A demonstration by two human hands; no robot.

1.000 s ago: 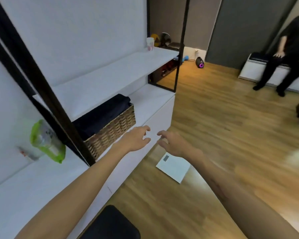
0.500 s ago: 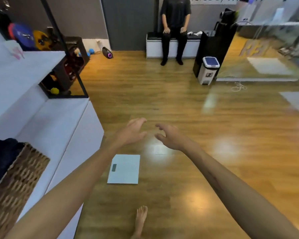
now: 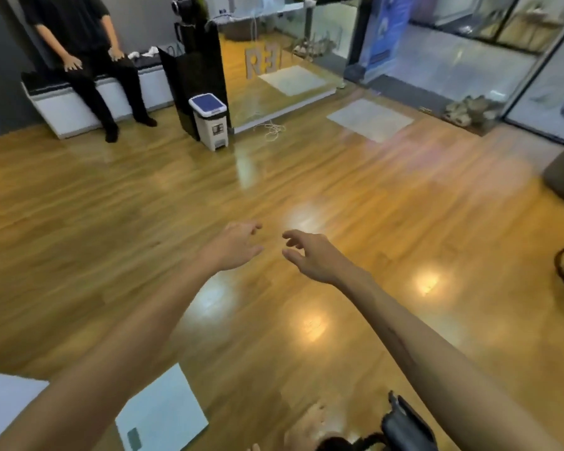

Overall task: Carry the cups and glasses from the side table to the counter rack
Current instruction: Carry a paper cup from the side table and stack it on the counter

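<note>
Above wooden floor [image 3: 144,222]: left hand [image 3: 236,247], right hand [image 3: 313,257] outstretched, fingers loose, holding nothing.

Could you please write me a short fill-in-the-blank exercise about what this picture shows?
1. Both the left hand and the right hand hold ____.
2. The lid of the pedal bin is white and ____.
3. The person on the bench is ____, not standing.
4. The flat scale lies on the wooden ____.

Missing words: nothing; blue; sitting; floor
</note>
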